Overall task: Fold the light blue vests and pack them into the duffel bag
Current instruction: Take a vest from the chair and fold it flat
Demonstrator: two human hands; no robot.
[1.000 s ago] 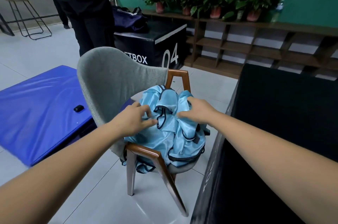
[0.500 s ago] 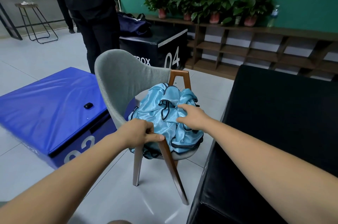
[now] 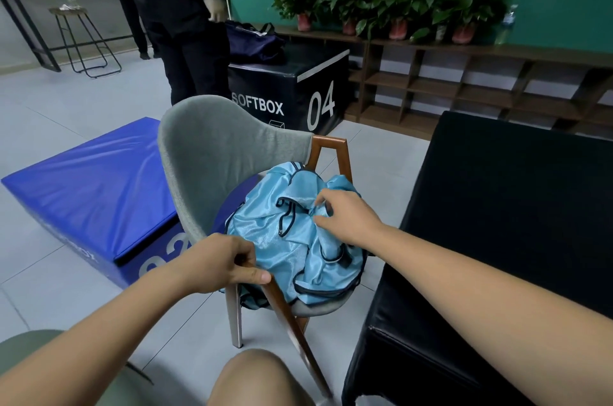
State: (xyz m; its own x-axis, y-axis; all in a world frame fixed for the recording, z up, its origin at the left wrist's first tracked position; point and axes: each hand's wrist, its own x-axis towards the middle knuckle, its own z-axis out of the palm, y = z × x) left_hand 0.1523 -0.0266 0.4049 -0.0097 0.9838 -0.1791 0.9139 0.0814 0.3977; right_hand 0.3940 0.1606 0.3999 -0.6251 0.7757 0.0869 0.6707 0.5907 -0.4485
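A crumpled heap of light blue vests (image 3: 292, 239) with dark trim fills the seat of a grey chair (image 3: 212, 153) with wooden arms. My left hand (image 3: 220, 261) is closed around the chair's near wooden armrest, at the left edge of the heap. My right hand (image 3: 345, 218) rests on top of the heap and pinches a fold of a vest between thumb and fingers. A dark navy duffel bag (image 3: 253, 39) sits far back on a black box, beyond the chair.
A black padded surface (image 3: 504, 213) lies close on the right. A blue foam box (image 3: 89, 186) stands left of the chair. A person in black (image 3: 179, 17) stands beside the black SOFTBOX box (image 3: 288, 97). Shelves with potted plants (image 3: 391, 4) line the back wall. My knee (image 3: 255, 375) shows below.
My left hand left the vests and took hold of the chair's armrest. My right hand shifted up the heap and pinched the fabric. The view has drawn back and lower.
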